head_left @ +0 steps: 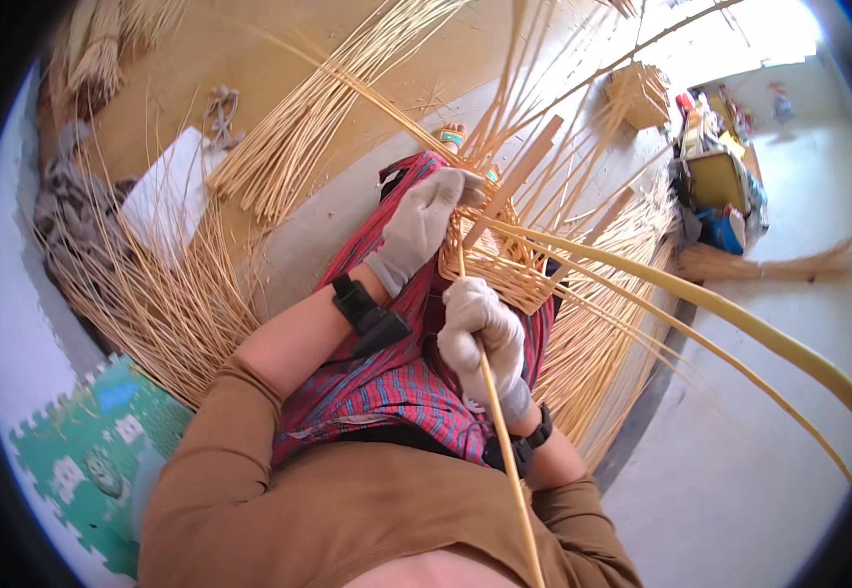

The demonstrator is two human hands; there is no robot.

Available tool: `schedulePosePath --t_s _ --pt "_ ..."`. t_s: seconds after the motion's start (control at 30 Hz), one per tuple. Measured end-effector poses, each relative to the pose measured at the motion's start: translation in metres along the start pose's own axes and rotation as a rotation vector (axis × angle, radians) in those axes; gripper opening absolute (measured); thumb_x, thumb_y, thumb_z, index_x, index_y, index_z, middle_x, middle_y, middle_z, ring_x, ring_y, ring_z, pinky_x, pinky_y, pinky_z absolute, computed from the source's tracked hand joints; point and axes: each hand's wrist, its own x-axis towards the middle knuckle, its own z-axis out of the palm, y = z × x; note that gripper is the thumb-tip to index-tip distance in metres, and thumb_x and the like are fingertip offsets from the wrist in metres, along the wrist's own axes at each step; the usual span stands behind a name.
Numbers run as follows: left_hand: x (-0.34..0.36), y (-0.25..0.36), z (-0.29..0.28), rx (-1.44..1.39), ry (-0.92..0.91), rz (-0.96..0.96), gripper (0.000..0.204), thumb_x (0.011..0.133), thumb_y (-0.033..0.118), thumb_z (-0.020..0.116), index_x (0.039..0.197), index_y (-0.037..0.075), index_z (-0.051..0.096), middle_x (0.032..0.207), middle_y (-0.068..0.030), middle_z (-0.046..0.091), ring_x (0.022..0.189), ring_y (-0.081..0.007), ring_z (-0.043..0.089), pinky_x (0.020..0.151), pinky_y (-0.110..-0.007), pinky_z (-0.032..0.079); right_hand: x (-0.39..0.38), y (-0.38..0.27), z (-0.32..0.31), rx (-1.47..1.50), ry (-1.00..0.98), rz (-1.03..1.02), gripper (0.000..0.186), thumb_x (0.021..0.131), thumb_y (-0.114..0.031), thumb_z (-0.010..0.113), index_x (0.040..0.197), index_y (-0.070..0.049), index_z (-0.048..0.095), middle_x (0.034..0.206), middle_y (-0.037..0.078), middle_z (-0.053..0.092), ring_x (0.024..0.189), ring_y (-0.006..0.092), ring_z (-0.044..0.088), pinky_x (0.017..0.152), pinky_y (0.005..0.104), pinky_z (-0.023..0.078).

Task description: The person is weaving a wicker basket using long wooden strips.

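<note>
A partly woven wicker basket [514, 279] rests on my lap, with long rods fanning out of its top. My left hand [418, 220], in a pale work glove, grips the basket's left side, its fingers bent toward the weave and partly hidden. Closed in a fist just in front of the basket, my gloved right hand [482, 333] holds a wicker rod [502, 431]. That rod runs from the woven wall through the fist and down past my chest. A flat wooden slat [524, 169] rises at a slant from the basket.
Bundles of loose rods lie on the floor at the far left [294, 147], left [166, 314] and right [598, 367]. A thick curved rod [730, 306] sweeps out rightward. Another basket [639, 95] stands far right, near a cluttered shelf [720, 181]. A green foam mat [102, 451] lies lower left.
</note>
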Motion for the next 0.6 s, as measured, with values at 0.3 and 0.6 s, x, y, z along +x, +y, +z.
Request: schedulePosePath --t_s 0.3,0.6 --pt "0.025 0.003 0.029 -0.281 -0.112 -0.58 0.083 0.099 0.074 0.03 0.09 0.003 0.071 0.072 -0.0045 0.065 0.064 -0.0139 0.059 0.062 -0.025 0.047 -0.021 -0.007 -0.023 -0.18 0.004 -0.265 0.019 0.099 -0.016 0.059 0.094 0.001 0.065 0.086 0.014 0.066 0.087 0.0345 0.068 0.099 0.0533 0.051" --pt "0.021 -0.013 0.019 -0.483 -0.055 -0.472 0.078 0.098 0.071 0.041 0.085 0.0 0.071 0.07 -0.0063 0.066 0.059 -0.0145 0.06 0.057 -0.029 0.049 -0.053 0.108 -0.071 0.592 0.978 0.314 0.019 0.107 -0.021 0.051 0.112 -0.004 0.056 0.089 0.004 0.063 0.092 0.0165 0.064 0.097 0.0376 0.055"
